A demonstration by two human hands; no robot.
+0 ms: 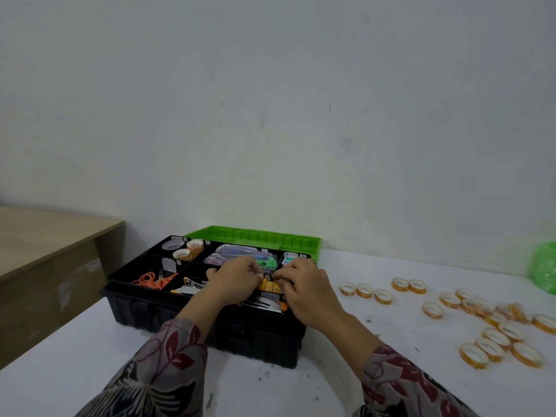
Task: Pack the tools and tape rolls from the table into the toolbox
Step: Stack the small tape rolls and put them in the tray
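Both hands meet over the open black toolbox (210, 326) at the centre of the frame, its green lid (255, 237) thrown back toward the white wall. The left hand (237, 275) and right hand (304, 284) curl their fingertips onto an orange-yellow bundle (268, 286) held between them above the tray's front-centre compartment. Fingers hide most of it. Its colour matches the tape rolls, but what it is cannot be made out.

Two tape rolls (189, 249) and a clear ring sit in the tray's upper-left compartment. Orange scissors (150, 281) lie in the compartment at its left. A silver and yellow tool beside them is partly covered by the left wrist and hard to identify. Packets in the rear compartments are blurred behind the knuckles.

Loose tape rolls (493, 338) lie scattered on the white table (75, 341) at the right, well apart from the box and blurring toward the lower right. A green plastic bag (544, 266) is cut off by the right edge. Floral sleeves (168, 356) run out of the bottom of the frame.
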